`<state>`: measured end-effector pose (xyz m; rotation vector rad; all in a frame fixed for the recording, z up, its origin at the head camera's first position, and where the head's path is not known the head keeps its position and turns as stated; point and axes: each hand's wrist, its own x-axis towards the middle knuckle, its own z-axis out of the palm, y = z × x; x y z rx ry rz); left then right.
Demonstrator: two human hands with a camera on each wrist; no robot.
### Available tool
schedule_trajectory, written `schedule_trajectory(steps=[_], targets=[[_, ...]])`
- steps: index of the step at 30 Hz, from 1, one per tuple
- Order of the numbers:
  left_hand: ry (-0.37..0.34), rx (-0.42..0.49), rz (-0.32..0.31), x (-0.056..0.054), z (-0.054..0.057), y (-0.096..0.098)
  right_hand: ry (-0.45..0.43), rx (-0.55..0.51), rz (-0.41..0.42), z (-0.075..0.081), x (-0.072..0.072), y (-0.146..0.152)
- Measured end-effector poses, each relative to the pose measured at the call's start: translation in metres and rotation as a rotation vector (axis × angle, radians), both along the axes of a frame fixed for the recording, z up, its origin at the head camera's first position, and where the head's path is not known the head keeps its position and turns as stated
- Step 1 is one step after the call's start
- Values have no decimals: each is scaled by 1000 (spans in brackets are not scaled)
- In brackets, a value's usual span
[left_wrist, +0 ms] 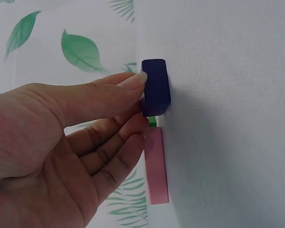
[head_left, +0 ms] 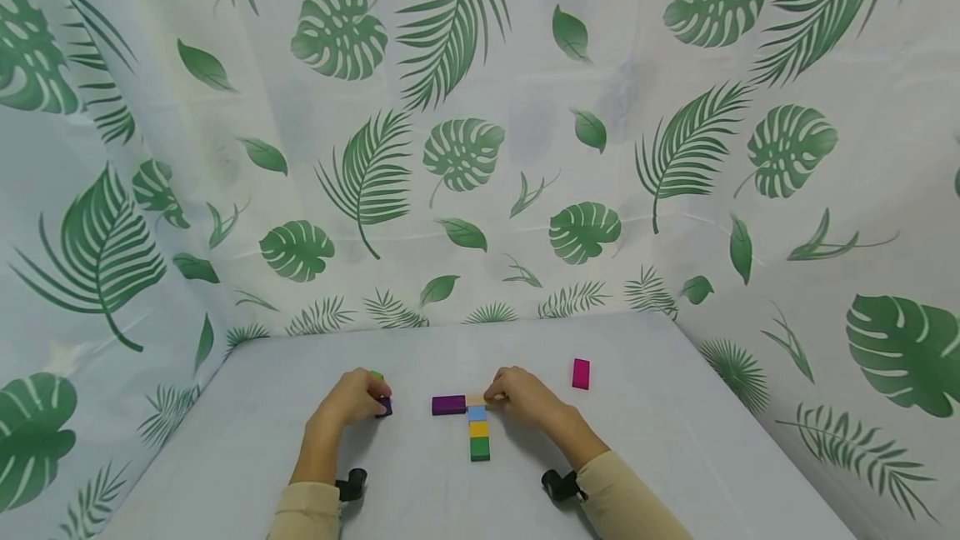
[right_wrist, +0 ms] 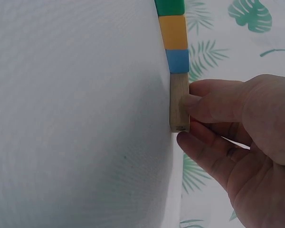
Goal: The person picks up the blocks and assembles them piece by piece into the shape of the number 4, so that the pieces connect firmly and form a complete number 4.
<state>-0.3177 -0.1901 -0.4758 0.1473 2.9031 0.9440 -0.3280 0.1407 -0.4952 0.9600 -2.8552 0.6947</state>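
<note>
My left hand [head_left: 348, 398] pinches a dark blue block [left_wrist: 156, 88] between thumb and fingers, at the left of the table. Just beyond it, a green block [head_left: 377, 374] shows only in part past the fingers. In the left wrist view a pink block [left_wrist: 156, 166] lies near those fingertips. My right hand [head_left: 527, 398] grips a plain wooden block [right_wrist: 179, 102] at the far end of a row. From there a light blue block [head_left: 477, 413], a yellow block [head_left: 478, 429] and a green block [head_left: 480, 448] run toward me. A purple block [head_left: 448, 405] lies left of the wooden one.
Further back on the right, a magenta block [head_left: 581, 373] lies on the white-covered table [head_left: 645, 440]. Leaf-printed cloth [head_left: 517, 157] hangs behind the table and along both sides. A small black device [head_left: 562, 486] is worn at each wrist.
</note>
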Motion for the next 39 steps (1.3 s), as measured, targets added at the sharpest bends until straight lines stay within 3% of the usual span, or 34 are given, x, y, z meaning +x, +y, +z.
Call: schedule_trajectory(steps=[6, 25, 39], targets=[[23, -1, -27, -1, 0, 2, -2, -8, -1, 2, 1, 0], [23, 6, -31, 0, 3, 8, 37, 17, 8, 0, -1, 1], [28, 18, -17, -1, -2, 13, 46, 2, 22, -2, -1, 2]])
